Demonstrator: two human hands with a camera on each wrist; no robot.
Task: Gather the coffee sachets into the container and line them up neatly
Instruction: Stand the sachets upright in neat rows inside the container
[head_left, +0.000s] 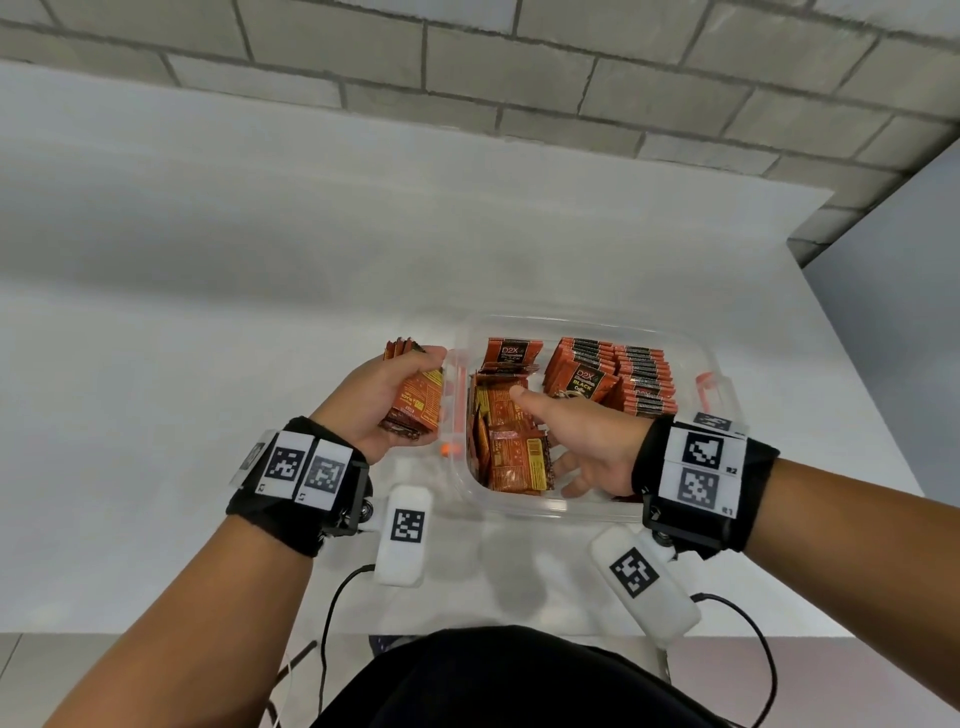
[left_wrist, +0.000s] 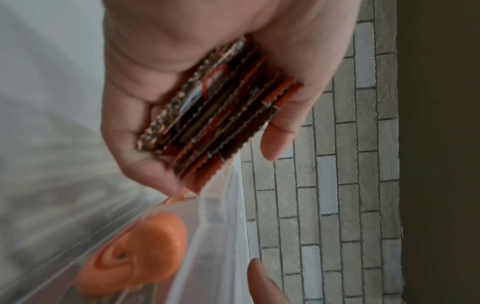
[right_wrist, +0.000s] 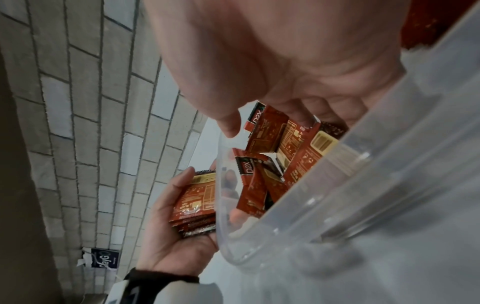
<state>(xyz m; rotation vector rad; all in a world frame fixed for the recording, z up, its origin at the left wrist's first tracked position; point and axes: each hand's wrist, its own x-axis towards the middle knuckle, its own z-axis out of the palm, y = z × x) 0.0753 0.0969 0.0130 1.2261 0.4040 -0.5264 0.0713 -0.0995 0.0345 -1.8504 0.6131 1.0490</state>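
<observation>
A clear plastic container (head_left: 597, 512) sits on the white table. Orange-red coffee sachets stand in neat rows (head_left: 639, 379) in its right half. Loose sachets (head_left: 514, 457) lie jumbled in its left half. My right hand (head_left: 571, 431) reaches in from the near side, thumb on top and fingers curled under a bunch of the loose sachets (right_wrist: 293, 148). My left hand (head_left: 384, 389) hovers just outside the container's left wall and grips a stack of sachets (head_left: 418, 402). That stack (left_wrist: 221, 115) rests edge-on between thumb and fingers.
Orange latches sit on the container's left side (head_left: 457, 395) and right side (head_left: 709, 384). The white table (head_left: 208, 364) stretches far to the left and back. A grey brick wall (head_left: 519, 67) stands behind it. The table's right edge (head_left: 857, 374) runs close past the container.
</observation>
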